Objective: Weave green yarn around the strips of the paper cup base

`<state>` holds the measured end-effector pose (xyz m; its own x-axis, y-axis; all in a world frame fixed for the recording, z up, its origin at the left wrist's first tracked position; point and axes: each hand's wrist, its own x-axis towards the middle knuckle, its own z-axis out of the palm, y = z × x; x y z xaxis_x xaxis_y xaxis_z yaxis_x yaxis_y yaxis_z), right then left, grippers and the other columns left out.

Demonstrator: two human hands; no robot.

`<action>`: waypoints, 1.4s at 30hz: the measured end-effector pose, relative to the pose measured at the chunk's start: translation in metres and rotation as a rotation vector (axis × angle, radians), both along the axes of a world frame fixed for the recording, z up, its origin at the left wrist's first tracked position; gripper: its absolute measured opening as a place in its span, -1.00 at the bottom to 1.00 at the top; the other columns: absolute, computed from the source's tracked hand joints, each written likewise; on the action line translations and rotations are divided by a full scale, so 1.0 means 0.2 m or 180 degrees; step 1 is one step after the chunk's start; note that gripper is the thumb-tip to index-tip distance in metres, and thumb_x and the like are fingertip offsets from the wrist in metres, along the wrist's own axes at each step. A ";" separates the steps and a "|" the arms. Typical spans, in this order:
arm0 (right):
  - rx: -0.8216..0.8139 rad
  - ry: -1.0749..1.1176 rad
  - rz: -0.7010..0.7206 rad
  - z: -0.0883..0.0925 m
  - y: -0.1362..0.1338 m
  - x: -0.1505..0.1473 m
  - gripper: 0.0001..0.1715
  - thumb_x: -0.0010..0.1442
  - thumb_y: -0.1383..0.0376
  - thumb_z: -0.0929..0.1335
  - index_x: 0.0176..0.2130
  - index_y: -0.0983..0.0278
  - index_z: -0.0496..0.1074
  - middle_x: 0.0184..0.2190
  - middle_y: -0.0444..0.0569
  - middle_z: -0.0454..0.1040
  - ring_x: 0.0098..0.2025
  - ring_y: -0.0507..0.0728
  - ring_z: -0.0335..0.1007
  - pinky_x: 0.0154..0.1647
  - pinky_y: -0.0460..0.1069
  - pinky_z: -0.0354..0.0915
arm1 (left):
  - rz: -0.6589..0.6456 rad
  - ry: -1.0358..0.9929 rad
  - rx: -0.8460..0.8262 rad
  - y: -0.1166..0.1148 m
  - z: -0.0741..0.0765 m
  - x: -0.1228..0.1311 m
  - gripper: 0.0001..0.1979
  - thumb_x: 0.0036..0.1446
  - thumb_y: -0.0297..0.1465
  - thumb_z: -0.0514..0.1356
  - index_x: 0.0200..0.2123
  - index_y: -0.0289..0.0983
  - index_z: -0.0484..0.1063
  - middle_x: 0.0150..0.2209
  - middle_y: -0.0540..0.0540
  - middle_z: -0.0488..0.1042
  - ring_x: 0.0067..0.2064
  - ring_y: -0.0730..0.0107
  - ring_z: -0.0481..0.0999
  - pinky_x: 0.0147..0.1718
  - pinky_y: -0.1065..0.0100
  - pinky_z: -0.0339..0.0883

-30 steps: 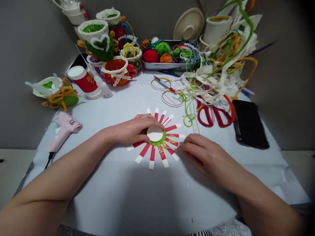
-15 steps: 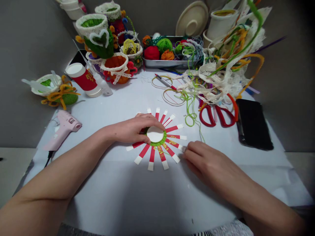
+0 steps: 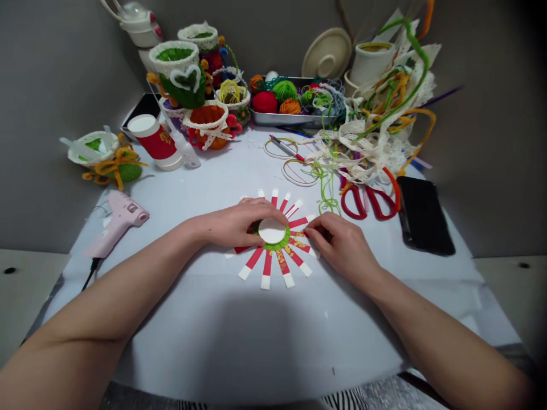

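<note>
Head view, centre: left hand [image 3: 241, 223] grips splayed cup [image 3: 272, 232], right hand [image 3: 344, 238] apparently pinches green yarn [image 3: 280, 245]; overpulling might bend strips [image 3: 267, 265].

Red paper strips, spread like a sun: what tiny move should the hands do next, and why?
Perhaps the right hand should guide the green yarn past the next of the red paper strips and pull it snug. The yarn curves around the white centre, most of each strip is uncovered, and the left hand steadies the middle.

Strips [image 3: 267, 265] partly hidden, 2 forearms [image 3: 123, 302] cropped
</note>
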<state>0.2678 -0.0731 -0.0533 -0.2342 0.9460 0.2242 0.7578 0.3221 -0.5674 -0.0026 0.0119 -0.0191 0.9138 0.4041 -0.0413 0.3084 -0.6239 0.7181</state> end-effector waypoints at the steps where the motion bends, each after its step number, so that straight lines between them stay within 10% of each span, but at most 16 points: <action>1: -0.0019 -0.0008 -0.0016 0.00 0.00 0.00 -0.84 0.34 0.28 0.34 -0.33 0.21 0.41 -0.40 -0.06 0.50 -0.36 0.13 0.39 -0.34 0.01 0.23 | 0.0006 -0.0015 0.0046 -0.01 0.00 0.00 -0.55 0.25 -0.40 0.24 0.20 -0.13 0.38 0.20 -0.15 0.49 0.27 0.08 0.39 0.29 0.01 0.11; 11: -0.0063 0.0054 -0.0030 0.01 0.00 0.00 -0.81 0.36 0.26 0.33 -0.33 0.22 0.44 -0.39 -0.05 0.50 -0.37 0.12 0.38 -0.33 0.01 0.24 | 0.0586 0.0029 0.0517 -0.09 -0.01 0.07 -0.42 0.16 -0.09 0.39 0.16 -0.17 0.36 0.13 -0.24 0.40 0.22 -0.07 0.34 0.23 -0.08 0.15; 24: 0.0059 -0.0238 0.1019 0.16 -0.11 0.07 -0.80 0.44 0.41 0.27 -0.13 0.26 0.49 -0.23 0.03 0.47 -0.20 0.15 0.41 -0.20 0.02 0.35 | 0.0197 0.0055 0.0121 -0.01 -0.01 0.02 -0.56 0.30 -0.44 0.23 0.23 -0.08 0.37 0.24 -0.12 0.48 0.30 0.07 0.34 0.31 -0.02 0.04; 42: -0.0419 -0.0631 0.1769 0.18 -0.27 0.02 -0.73 0.34 0.53 0.29 -0.38 0.29 0.40 -0.36 -0.04 0.41 -0.36 0.09 0.28 -0.36 -0.02 0.24 | 0.0120 -0.0165 0.0097 0.01 -0.04 0.00 -0.62 0.35 -0.34 0.24 0.21 -0.07 0.40 0.24 -0.12 0.50 0.30 0.06 0.39 0.28 0.02 0.07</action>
